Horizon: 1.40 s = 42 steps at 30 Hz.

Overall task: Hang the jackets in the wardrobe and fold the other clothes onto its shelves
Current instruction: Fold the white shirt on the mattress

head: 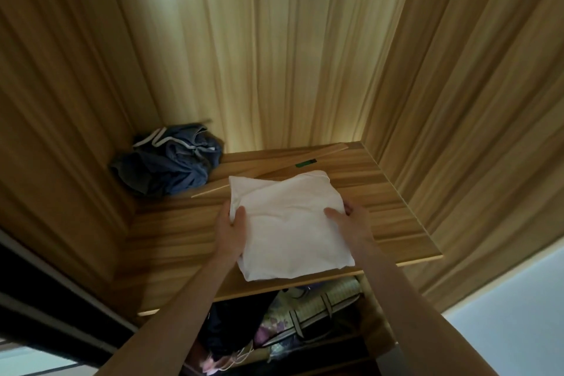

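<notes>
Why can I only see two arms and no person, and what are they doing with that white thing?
The camera sits on the person's head and looks forward and down, so you see what they see: just their own arms reaching out. That is why there is only this one picture, from the head.

The left hand and the right hand each grip one side of a folded white cloth. Its far part rests on a wooden shelf inside a wardrobe, and its near edge sticks out a little over the front.

At the back left corner of the shelf lies a crumpled blue garment with pale trim. A thin wooden strip lies slanted behind the white cloth.

Below the shelf you can glimpse more stuff, such as a bag with straps, but it is dark there.
</notes>
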{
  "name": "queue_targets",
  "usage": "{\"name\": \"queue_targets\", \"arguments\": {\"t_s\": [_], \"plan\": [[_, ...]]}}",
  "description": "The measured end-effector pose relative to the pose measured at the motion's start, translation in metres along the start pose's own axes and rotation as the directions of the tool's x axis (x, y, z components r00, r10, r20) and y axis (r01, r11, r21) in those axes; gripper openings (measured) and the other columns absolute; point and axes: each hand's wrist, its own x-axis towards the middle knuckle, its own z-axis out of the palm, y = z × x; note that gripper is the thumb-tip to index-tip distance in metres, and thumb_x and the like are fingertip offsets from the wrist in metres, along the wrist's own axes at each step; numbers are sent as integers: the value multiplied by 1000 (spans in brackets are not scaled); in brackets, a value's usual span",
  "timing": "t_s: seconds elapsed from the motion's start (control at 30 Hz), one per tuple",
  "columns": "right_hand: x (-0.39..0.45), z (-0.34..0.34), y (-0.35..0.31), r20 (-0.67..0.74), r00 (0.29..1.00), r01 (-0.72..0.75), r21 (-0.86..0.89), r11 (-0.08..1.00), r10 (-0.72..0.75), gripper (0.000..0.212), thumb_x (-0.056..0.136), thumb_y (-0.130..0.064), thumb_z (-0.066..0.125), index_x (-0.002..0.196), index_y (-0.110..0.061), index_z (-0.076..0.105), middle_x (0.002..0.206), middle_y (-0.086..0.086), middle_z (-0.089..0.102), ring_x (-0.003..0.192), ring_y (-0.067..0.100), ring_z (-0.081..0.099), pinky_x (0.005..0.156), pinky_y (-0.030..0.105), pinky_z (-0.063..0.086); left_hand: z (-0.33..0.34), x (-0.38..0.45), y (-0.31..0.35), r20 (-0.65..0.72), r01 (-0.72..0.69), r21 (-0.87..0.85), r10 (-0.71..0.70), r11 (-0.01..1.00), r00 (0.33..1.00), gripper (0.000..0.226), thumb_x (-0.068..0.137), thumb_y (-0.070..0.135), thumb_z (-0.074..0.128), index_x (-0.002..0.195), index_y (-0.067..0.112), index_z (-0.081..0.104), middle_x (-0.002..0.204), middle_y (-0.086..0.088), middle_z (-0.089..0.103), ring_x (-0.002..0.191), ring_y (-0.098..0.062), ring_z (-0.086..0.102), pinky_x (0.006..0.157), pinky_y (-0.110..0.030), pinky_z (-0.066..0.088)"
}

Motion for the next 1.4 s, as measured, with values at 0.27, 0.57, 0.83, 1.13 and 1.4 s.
{"name": "queue_targets", "arguments": {"t_s": [0.27,0.57,0.83,1.13,1.4], "plan": [[20,9,26,-95,996,-3,-58,998,-3,31,91,-10,70,122,-12,70,100,-3,69,96,22,65,68,25,46,-1,13,-4,4,53,181,-55,982,998,7,105,21,55,106,20,62,93,7,64,102,-30,65,68,-28,46],[7,18,36,44,894,419,-433,798,-446,47,108,-47,44,146,-21,53,141,-8,55,133,13,48,109,32,38,17,-36,3,159,-290,799,280,527,947,53,106,45,34,149,16,43,152,-11,44,139,-32,41,114,-48,40],[18,20,78,363,851,513,-725,460,-379,73,101,-70,18,165,-39,1,171,-15,-9,159,9,-11,127,35,-3,22,-39,-43,353,-411,810,211,419,911,74,105,60,9,166,20,18,173,-9,12,161,-28,6,130,-45,2],[20,18,72,386,872,489,-699,522,-300,77,98,-73,19,164,-40,-6,173,-13,-9,159,11,-9,130,47,7,5,-37,-34,405,-448,749,198,488,893,81,100,67,3,167,22,9,174,-3,7,161,-20,1,128,-34,-5],[-42,4,35,296,799,580,-612,538,-524,71,103,-67,28,163,-29,25,171,-8,21,158,14,17,126,45,23,-53,-74,8,261,-434,768,389,471,884,69,104,60,28,153,15,47,155,-7,52,147,-31,41,125,-48,29]]}}
